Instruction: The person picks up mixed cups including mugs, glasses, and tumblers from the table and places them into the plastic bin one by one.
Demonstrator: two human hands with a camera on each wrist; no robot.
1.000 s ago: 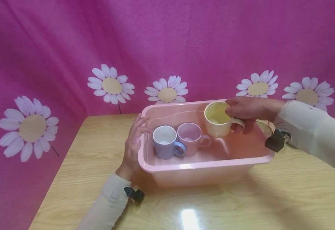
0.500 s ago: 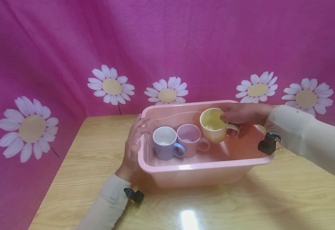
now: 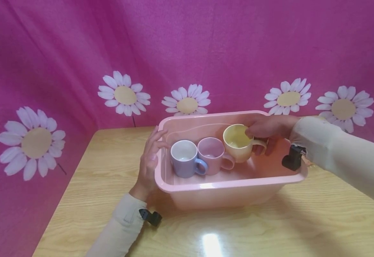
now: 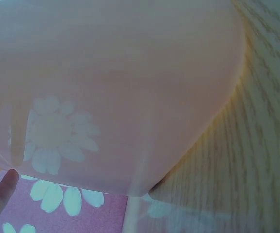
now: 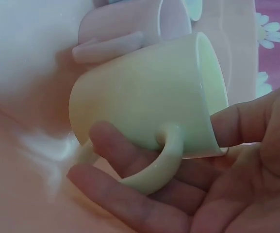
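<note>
A pink plastic basin (image 3: pixel 238 182) holds a blue mug (image 3: pixel 184 166) with a white inside and a pink mug (image 3: pixel 211 162), both upright with handles to the right. In the basin's right half, my right hand (image 3: pixel 271 129) grips a pale yellow mug (image 5: pixel 135 97). The right wrist view shows the thumb over its rim and fingers (image 5: pixel 130 199) around its handle. I cannot tell whether its base touches the basin floor. At the basin's left end, my left hand (image 3: pixel 148 159) rests against the rim, some fingertips over it. One finger (image 4: pixel 4 191) touches the outer wall.
The basin stands on a wooden table (image 3: pixel 109 157). Behind it hangs a magenta cloth (image 3: pixel 187 46) printed with white daisies. My right sleeve (image 3: pixel 344 146) covers something beyond the basin's right end, mostly hidden. Each wrist carries a small black device.
The yellow mug has moved down and slightly left into the basin with my right hand, coming close beside the pink mug. My left hand has kept its place on the rim.
</note>
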